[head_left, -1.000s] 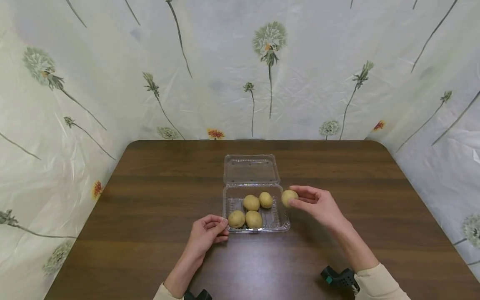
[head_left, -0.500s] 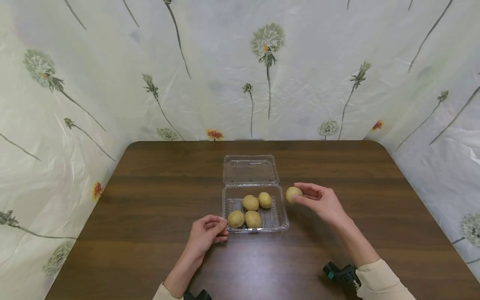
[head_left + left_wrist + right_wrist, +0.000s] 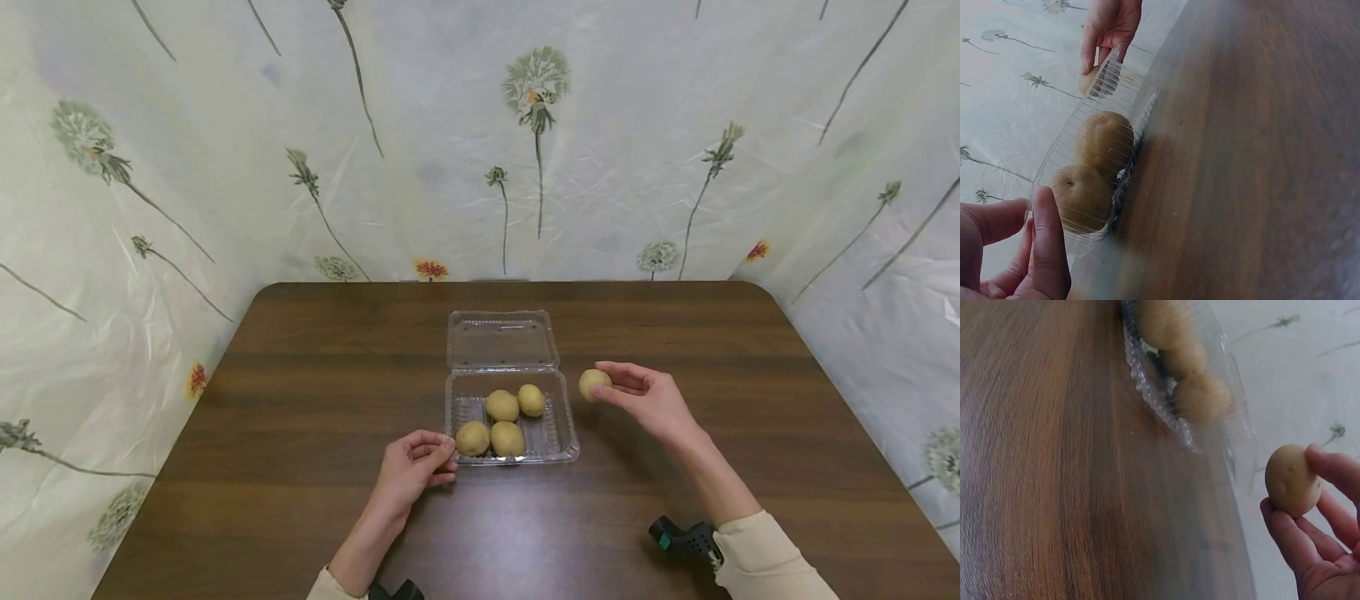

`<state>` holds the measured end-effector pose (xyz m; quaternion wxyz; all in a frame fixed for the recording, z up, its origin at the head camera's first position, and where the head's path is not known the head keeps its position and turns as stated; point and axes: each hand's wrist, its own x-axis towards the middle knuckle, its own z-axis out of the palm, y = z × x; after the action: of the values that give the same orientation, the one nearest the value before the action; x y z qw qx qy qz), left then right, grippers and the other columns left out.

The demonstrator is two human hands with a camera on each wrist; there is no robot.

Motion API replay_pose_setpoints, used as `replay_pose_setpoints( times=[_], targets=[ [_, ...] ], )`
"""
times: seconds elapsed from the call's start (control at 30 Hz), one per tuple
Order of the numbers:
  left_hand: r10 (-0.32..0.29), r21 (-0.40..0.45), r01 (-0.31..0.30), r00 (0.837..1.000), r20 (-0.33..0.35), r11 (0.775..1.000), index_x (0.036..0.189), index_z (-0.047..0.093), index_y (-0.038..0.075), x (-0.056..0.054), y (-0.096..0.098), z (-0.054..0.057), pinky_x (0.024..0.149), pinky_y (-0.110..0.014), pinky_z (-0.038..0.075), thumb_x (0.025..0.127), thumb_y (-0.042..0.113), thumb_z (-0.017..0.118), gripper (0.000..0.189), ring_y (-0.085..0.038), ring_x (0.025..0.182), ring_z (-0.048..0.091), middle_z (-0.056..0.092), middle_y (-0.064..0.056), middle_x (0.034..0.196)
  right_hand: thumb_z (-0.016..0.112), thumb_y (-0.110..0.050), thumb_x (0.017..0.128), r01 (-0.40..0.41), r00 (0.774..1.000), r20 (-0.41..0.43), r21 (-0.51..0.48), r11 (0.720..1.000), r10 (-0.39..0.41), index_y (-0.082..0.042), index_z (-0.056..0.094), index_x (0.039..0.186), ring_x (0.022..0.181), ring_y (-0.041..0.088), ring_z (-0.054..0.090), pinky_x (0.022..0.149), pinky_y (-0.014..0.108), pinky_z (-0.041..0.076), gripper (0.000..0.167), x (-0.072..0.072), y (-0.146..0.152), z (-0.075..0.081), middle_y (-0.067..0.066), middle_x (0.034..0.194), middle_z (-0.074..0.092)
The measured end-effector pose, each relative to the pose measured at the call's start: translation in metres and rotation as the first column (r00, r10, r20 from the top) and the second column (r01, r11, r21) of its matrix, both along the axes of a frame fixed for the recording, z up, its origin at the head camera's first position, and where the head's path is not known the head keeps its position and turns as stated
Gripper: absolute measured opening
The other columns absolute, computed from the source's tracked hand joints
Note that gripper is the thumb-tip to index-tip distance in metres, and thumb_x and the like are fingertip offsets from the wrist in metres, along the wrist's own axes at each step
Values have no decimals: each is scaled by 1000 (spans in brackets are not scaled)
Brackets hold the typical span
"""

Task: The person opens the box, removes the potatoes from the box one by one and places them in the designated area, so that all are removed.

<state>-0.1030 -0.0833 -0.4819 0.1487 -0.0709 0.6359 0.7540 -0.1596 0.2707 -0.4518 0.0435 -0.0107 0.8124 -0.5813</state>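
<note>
A clear plastic clamshell container (image 3: pixel 555 433) lies on the table with its lid (image 3: pixel 502 340) folded back. Several potatoes (image 3: pixel 502 406) sit inside, two of them along the near side at the left. My left hand (image 3: pixel 412 467) pinches the container's near left corner; the left wrist view shows thumb and fingers (image 3: pixel 1047 244) on its rim. Just right of the container, my right hand (image 3: pixel 648 404) holds one potato (image 3: pixel 1293 480) between thumb and fingertips, raised above the tabletop.
The brown wooden table (image 3: pixel 315 375) has rounded far corners. A pale sheet (image 3: pixel 420 125) printed with dandelions hangs behind it and along both sides. A black device (image 3: pixel 684 537) is strapped at the right wrist, another (image 3: pixel 396 590) at the left.
My right hand has carried the potato from the container's right rim a little farther right and away from me. My left hand stays at the corner.
</note>
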Motion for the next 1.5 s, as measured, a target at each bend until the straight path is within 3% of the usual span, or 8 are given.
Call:
replay_pose_setpoints(
  times=[0.53,1.1,1.5],
  targets=[
    [-1,12,1,1000,3,1000,105,61,-8,-1,0,-3,71,-32,60,92,10,70,24,-17,75,66,66,-11,85,75,-35,87,7,1000,16,60,998,-8,-4,59,133,109,8,61,82,17,52,58,-8,10,-9,16,131,60],
    [-6,15,6,1000,-4,1000,106,61,-8,0,0,-1,72,-32,60,93,10,69,24,-18,75,66,66,-11,87,75,-33,88,7,1000,3,109,994,-7,-2,59,132,116,28,59,81,15,51,56,-16,17,-21,19,129,60],
    [-9,15,10,1000,-8,1000,106,61,-9,-1,-1,-3,72,-32,60,92,11,70,25,-18,75,66,66,-11,86,74,-32,89,-1,1000,-10,164,986,3,-1,58,132,116,34,58,80,16,52,56,-19,18,-26,21,130,58]
  ],
)
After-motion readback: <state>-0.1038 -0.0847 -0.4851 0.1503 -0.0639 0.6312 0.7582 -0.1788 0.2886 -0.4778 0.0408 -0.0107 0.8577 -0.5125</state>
